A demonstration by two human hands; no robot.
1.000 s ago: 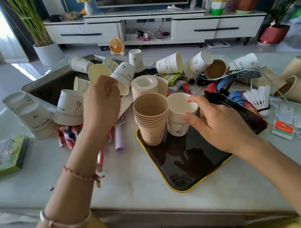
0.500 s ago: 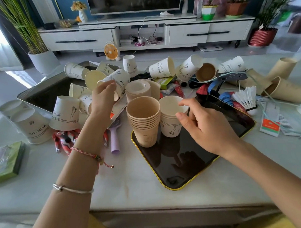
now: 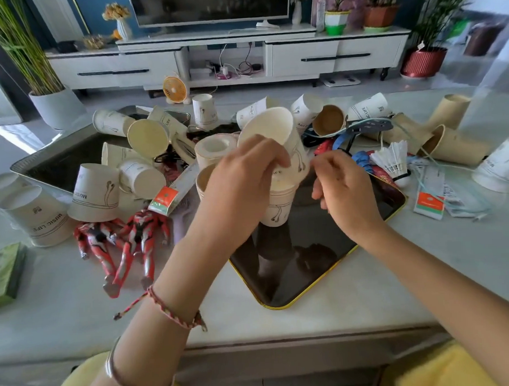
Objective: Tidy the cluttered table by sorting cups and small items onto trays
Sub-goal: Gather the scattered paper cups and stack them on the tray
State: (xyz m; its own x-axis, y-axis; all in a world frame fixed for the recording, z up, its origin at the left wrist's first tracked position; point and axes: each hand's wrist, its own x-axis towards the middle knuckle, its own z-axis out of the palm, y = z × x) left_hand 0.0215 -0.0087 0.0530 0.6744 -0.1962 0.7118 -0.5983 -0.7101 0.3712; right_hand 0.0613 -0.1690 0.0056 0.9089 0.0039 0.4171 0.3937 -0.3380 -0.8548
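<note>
My left hand [image 3: 241,181] grips a white paper cup [image 3: 270,128], tilted with its mouth facing me, just above a stack of white cups [image 3: 278,206]. That stack stands on the black tray with a yellow rim [image 3: 307,248]. My right hand [image 3: 345,189] hovers beside the held cup over the tray, fingers loosely curled and holding nothing I can see. A stack of brown cups [image 3: 202,180] on the tray's left corner is mostly hidden behind my left hand.
Several white cups [image 3: 94,192] lie scattered over the silver tray [image 3: 53,168] at the left and along the table's back. Two red toy figures [image 3: 125,240], a green box [image 3: 5,273], a shuttlecock [image 3: 393,159], packets and brown cups [image 3: 453,145] surround the black tray.
My left hand picked a white cup from the pile at the left and carried it right, over the white stack. My right hand let go of that stack and lifted slightly.
</note>
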